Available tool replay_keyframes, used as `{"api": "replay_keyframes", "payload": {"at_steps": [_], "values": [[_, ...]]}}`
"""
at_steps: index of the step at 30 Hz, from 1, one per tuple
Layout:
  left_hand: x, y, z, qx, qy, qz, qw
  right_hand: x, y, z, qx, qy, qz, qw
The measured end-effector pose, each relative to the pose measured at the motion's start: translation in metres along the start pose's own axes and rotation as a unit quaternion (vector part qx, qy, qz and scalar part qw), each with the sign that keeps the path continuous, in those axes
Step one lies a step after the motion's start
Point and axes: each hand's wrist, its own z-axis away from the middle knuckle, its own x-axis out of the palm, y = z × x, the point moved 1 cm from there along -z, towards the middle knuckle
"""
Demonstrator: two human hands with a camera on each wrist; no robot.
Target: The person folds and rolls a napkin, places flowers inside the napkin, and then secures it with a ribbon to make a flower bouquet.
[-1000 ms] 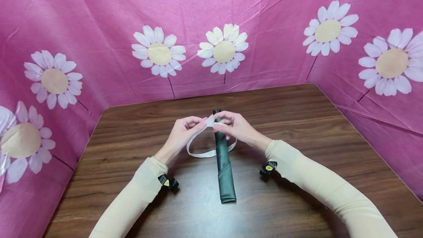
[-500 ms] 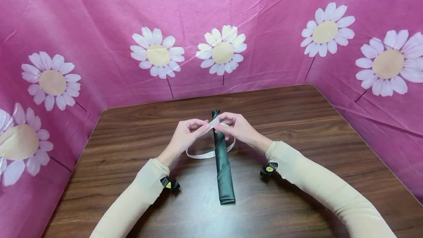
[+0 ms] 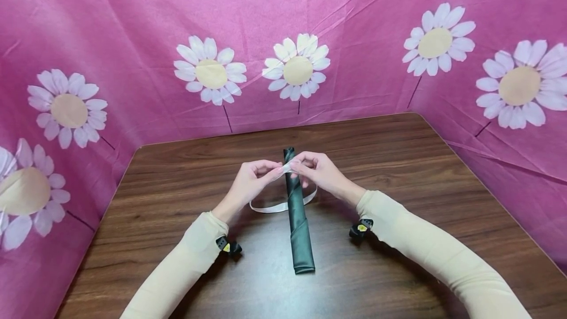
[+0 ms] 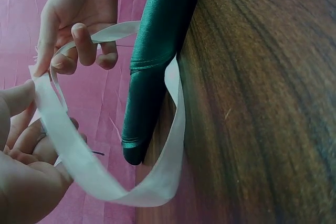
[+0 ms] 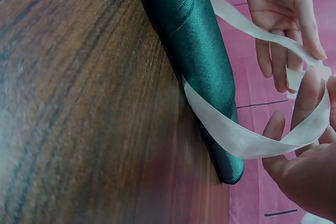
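A dark green satiny cloth, rolled into a long tube [image 3: 300, 230], lies lengthwise on the table. A white ribbon [image 3: 269, 208] passes under the roll [image 4: 157, 30] and rises on both sides in a loose loop [image 4: 79, 156]. Over the roll's far half, my left hand [image 3: 249, 184] pinches the ribbon between thumb and fingertips. My right hand [image 3: 322, 172] pinches it too, close to the left fingertips. In the right wrist view, a short ribbon tail [image 5: 295, 79] hangs by the left hand's fingers, and the ribbon [image 5: 236, 139] stands slack around the roll.
The brown wood-grain table [image 3: 186, 240] reaches back to a pink cloth backdrop [image 3: 133, 23] printed with white daisies. Small black devices with yellow marks, one on the left wrist [image 3: 228, 246] and one on the right wrist [image 3: 361, 228], hang close over the tabletop.
The ribbon's raised white end has come down between the fingertips, and my left hand has shifted slightly right. My right hand stays nearly in place. The roll lies as before.
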Motion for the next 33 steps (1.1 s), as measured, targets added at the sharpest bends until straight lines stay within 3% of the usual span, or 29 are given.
{"api": "replay_keyframes", "payload": {"at_steps": [11, 26, 33], "values": [[-0.0018, 0.0014, 0.0001, -0.006, -0.022, 0.027, 0.9994, -0.0047, 0.0016, -0.0008, 0.005, -0.006, 0.015, 1.000], [-0.0055, 0.0056, -0.0029, 0.010, -0.008, 0.039, 0.9991, -0.0064, -0.0004, -0.0025, 0.049, 0.013, 0.046, 0.998], [-0.0070, 0.0064, -0.0038, 0.026, 0.002, 0.073, 0.9970, -0.0066, -0.0011, -0.0032, 0.051, 0.007, 0.049, 0.997]]}}
